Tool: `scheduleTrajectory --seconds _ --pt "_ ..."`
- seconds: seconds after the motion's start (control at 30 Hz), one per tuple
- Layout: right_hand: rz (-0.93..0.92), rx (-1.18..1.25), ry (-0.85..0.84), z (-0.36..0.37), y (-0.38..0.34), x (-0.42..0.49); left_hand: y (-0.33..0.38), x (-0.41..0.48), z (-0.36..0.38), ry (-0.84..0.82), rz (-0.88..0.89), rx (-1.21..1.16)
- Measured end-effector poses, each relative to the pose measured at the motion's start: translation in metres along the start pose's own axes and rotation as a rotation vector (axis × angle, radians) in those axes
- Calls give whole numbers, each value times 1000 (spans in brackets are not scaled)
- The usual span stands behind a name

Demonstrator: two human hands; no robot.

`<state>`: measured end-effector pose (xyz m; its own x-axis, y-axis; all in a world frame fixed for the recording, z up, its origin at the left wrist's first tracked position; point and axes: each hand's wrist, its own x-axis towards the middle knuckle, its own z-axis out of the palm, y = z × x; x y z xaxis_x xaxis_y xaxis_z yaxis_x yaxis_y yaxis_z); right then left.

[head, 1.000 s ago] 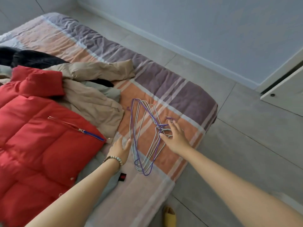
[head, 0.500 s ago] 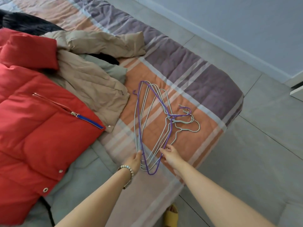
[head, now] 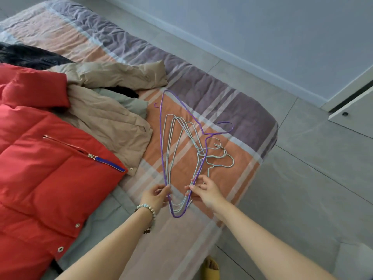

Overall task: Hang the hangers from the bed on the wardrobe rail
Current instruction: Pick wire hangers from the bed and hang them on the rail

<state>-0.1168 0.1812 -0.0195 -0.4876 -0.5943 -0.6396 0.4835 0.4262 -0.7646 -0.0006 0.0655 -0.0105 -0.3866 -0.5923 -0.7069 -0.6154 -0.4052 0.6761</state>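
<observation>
Fingertips of the left hand (head: 156, 194) pinch the straight bottom wires of a bundle of thin wire hangers (head: 182, 156), one purple and several pale green, near their lower corner. The right hand (head: 205, 190) pinches the slanted shoulder wires of the same bundle just across from it, thumb and forefinger closed on the wire, the other fingers loosely curled. A beaded bracelet (head: 148, 212) sits on the left wrist.

The purple hanger (head: 161, 138) stands out from the rest at its far end, its hook (head: 227, 127) lying above the pale green hooks (head: 222, 156); whether it is raised off the cover cannot be told. The hangers lie over the orange and purple striped bedcover (head: 232, 178) near the corner of the bed.

To the left of the hangers lie a tan jacket (head: 113, 120) and, partly over it, a red quilted puffer jacket (head: 44, 168) with a blue zip pull; a black garment (head: 26, 57) lies beyond them. Grey floor tiles (head: 312, 178) surround the bed, a white cabinet edge (head: 351, 106) shows at the right, and a yellow slipper (head: 211, 269) shows by the bed's lower edge.
</observation>
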Motion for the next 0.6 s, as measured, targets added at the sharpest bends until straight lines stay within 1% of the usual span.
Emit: scheduleTrajectory --seconds 0.1,0.23,0.33,0.47,0.6 --pt "-137 48 35 -6 -49 -30 50 -31 -1 -39 153 -88" --pt "-327 83 118 -24 -128 -93 132 -88 2 -129 372 -118" --pt "-472 114 160 -38 -186 -156 191 -136 11 -233 522 -103" --pt "-678 79 228 -54 -256 -258 263 -215 33 -391 644 -72" --pt "-810 1 298 -65 -308 -365 315 -312 49 -621 712 -12"
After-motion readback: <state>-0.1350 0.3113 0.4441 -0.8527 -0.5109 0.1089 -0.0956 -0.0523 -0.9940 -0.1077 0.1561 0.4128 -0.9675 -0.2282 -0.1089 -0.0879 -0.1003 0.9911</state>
